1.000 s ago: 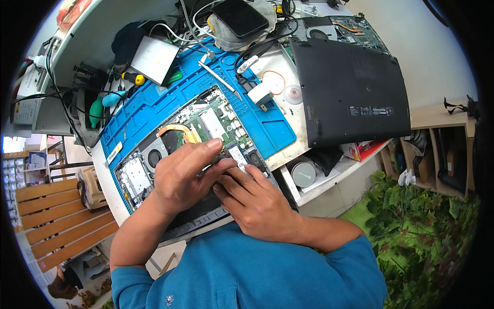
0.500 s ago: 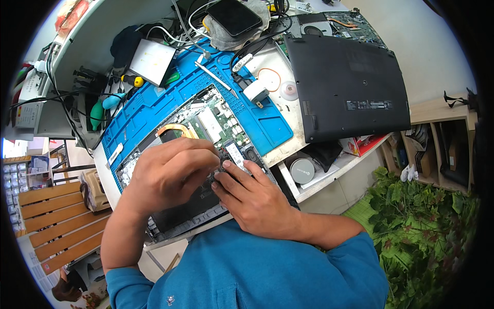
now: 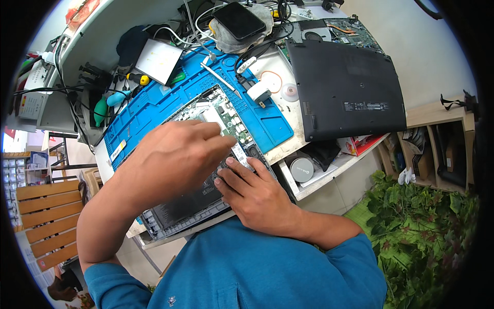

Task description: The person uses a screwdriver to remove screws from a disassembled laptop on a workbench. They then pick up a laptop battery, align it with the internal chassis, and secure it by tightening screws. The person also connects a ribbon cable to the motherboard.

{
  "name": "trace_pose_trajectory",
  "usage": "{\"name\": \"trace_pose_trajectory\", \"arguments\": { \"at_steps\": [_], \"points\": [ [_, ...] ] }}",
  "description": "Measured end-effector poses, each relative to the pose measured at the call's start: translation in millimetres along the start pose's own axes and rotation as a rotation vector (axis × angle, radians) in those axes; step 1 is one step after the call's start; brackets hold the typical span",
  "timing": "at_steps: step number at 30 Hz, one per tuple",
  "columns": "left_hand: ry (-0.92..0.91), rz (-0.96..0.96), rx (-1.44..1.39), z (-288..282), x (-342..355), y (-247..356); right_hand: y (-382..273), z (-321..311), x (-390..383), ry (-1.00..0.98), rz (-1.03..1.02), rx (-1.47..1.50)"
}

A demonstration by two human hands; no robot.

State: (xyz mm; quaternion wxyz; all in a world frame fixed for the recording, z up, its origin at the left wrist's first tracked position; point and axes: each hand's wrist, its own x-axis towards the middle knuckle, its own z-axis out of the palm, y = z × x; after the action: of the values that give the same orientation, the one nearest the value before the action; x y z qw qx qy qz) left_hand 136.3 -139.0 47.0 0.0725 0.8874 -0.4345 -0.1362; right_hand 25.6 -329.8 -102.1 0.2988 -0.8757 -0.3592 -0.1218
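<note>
An opened laptop base (image 3: 230, 121) lies before me with its green circuit board and black battery (image 3: 180, 208) exposed. Above the board's right part hovers my left hand (image 3: 180, 157), knuckles up, fingers curled together; whatever is between the fingertips is hidden. Beside those fingertips shows a narrow module with a white label (image 3: 239, 153), likely a solid-state drive. My right hand (image 3: 257, 193) rests on the laptop's right side, fingers stretched and apart, their tips near the lower end of that module. My left hand covers much of the laptop's middle.
A blue repair mat (image 3: 270, 131) lies under the laptop, with a white pen-like tool (image 3: 218, 78) on it. Behind sit a white charger plug (image 3: 258, 92), a phone (image 3: 239, 21) and cables. A black laptop cover (image 3: 350, 92) lies right, above an open drawer (image 3: 329, 180) holding a round tin (image 3: 301, 169).
My left hand has moved up and to the right, and its forearm has swung outward. More of the battery shows below it. My right hand has hardly moved.
</note>
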Motion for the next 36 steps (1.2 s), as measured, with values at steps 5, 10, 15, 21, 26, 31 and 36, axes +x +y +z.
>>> {"name": "trace_pose_trajectory", "arguments": {
  "at_steps": [5,10,15,21,26,31,36],
  "points": [
    [0.044,-0.116,0.011,4.1,-1.0,6.9,-0.9,-1.2,0.2,-0.014,0.006,-0.008],
    [0.071,-0.059,-0.046,4.4,1.0,6.5,-0.9,0.7,-0.8,-0.009,0.001,-0.015],
    [0.095,0.098,0.019,5.1,3.5,-4.1,-1.5,-0.6,-1.0,-0.002,0.01,-0.011],
    [0.101,0.074,-0.04,18.1,-2.3,-4.1,-2.8,-1.4,1.0,-0.042,0.003,0.007],
    [0.305,0.092,-0.373,44.7,-6.1,-10.0,-7.1,-9.0,6.9,-0.058,0.006,-0.03],
    [0.832,0.005,-0.641,75.8,-57.8,-40.2,-9.5,-10.9,9.6,-0.082,0.014,-0.019],
    [1.33,-0.413,-0.819,72.0,-136.9,-126.6,-5.1,-7.8,0.7,0.008,0.033,0.025]
  ]
}}
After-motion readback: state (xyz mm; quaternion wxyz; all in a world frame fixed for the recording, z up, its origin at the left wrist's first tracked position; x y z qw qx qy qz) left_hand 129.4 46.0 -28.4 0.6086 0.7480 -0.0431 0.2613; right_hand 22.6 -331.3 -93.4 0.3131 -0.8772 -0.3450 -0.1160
